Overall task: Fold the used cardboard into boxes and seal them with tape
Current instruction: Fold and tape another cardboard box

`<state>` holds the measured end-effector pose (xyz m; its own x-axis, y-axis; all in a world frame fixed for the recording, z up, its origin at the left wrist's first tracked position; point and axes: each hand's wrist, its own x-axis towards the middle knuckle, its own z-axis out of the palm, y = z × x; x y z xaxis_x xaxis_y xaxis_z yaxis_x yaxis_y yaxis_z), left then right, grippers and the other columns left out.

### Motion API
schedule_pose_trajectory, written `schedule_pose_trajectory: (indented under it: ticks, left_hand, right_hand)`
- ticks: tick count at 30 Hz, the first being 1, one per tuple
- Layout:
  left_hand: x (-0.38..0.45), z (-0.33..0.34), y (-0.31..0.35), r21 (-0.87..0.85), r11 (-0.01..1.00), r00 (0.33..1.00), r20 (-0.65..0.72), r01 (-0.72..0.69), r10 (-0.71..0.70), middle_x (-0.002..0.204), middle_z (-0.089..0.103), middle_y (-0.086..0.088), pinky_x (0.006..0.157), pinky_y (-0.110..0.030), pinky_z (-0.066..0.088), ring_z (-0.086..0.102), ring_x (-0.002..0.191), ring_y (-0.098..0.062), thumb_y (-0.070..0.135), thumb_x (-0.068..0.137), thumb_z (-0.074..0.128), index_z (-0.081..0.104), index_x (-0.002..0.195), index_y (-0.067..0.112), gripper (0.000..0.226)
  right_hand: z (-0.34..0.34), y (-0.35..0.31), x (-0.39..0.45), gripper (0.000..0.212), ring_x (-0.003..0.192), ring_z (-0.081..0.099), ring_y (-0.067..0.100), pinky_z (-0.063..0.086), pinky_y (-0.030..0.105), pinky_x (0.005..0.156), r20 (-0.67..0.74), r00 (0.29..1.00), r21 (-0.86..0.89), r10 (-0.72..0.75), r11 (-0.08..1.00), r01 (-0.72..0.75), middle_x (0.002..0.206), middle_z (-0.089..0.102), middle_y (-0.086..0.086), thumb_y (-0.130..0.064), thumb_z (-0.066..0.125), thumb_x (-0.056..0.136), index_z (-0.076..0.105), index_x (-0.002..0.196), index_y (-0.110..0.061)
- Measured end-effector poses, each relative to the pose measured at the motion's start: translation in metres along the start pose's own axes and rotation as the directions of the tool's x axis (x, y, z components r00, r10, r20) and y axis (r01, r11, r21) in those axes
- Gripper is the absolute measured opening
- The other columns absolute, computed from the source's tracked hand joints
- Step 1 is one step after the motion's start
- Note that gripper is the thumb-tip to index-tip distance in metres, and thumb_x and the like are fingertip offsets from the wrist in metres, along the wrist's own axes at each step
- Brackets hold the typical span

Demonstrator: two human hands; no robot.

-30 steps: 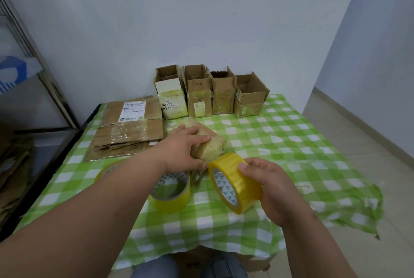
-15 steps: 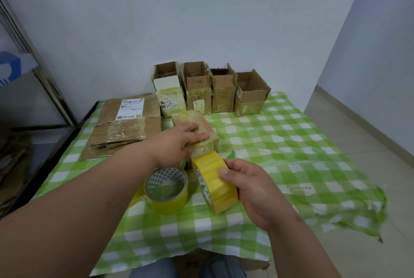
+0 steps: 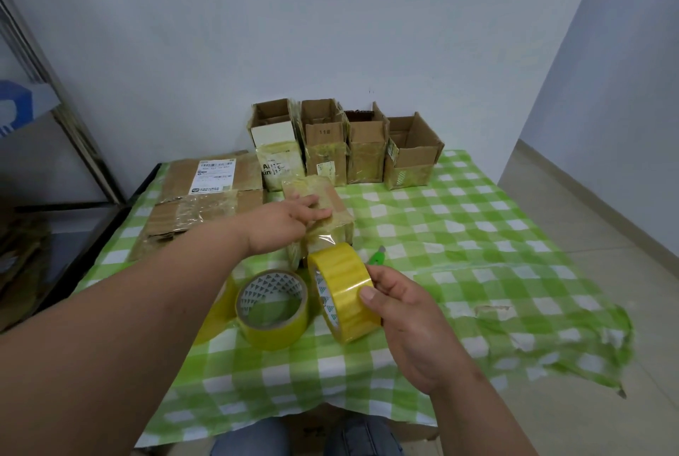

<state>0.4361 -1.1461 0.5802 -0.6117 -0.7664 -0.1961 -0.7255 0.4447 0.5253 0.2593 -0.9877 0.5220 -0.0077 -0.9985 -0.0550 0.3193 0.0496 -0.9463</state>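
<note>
My left hand (image 3: 283, 226) presses flat, fingers straight, on the small tape-wrapped brown cardboard box (image 3: 323, 215) mid-table. My right hand (image 3: 408, 319) grips the upright yellow tape roll (image 3: 345, 294), its strip running to the box.

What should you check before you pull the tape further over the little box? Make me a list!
1. Left hand steadying the small box: ok, it rests flat on the top.
2. Right hand holding the tape roll: ok, fingers grip its rim.
3. Tape strip joined to the box: ok, a clear strip runs from roll to box.
4. Strip free of wrinkles: cannot tell, too shiny.
5. Green cutter close by for cutting: ok, it lies on the tablecloth beside the box.
6. Spare tape roll out of the way: ok, it lies left of the held roll.
</note>
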Motion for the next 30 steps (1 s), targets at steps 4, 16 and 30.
schedule_pose_trajectory:
  ticks: [4,16,30]
  left_hand:
    - [0.003,0.008,-0.002,-0.050,0.999,0.987,-0.159,0.015,-0.022,0.159,0.029,0.010,0.121,-0.034,0.018,0.025,0.147,-0.014,0.036,0.097,0.058,0.056,0.135,0.036,0.038]
    - [0.011,0.023,-0.008,0.056,0.998,0.944,-0.329,-0.020,0.037,0.153,0.041,0.008,0.120,-0.037,0.023,0.028,0.146,-0.016,0.024,0.094,0.065,0.058,0.134,0.029,0.041]
    - [0.013,0.003,-0.020,-0.059,0.998,0.947,-0.319,0.006,-0.025,0.149,0.045,0.013,0.117,-0.034,0.029,0.040,0.139,-0.013,0.021,0.096,0.063,0.060,0.133,0.028,0.038]
  right_hand:
    - [-0.007,0.001,0.001,0.040,0.100,0.068,0.020,0.053,0.026,0.081,0.065,0.998,-0.011,0.007,1.000,-0.006,0.109,0.072,0.011,-0.016,0.064,0.079,0.066,0.118,-0.007]
    - [-0.007,0.002,0.007,0.032,0.092,0.067,0.017,0.052,0.024,0.081,0.088,0.994,-0.066,0.068,0.996,-0.062,0.100,0.073,0.009,-0.018,0.070,0.082,0.067,0.110,-0.003]
    - [-0.004,0.001,0.007,0.036,0.094,0.066,0.018,0.052,0.027,0.082,0.089,0.995,-0.173,0.050,0.984,-0.034,0.104,0.072,0.010,-0.030,0.063,0.084,0.066,0.112,-0.007]
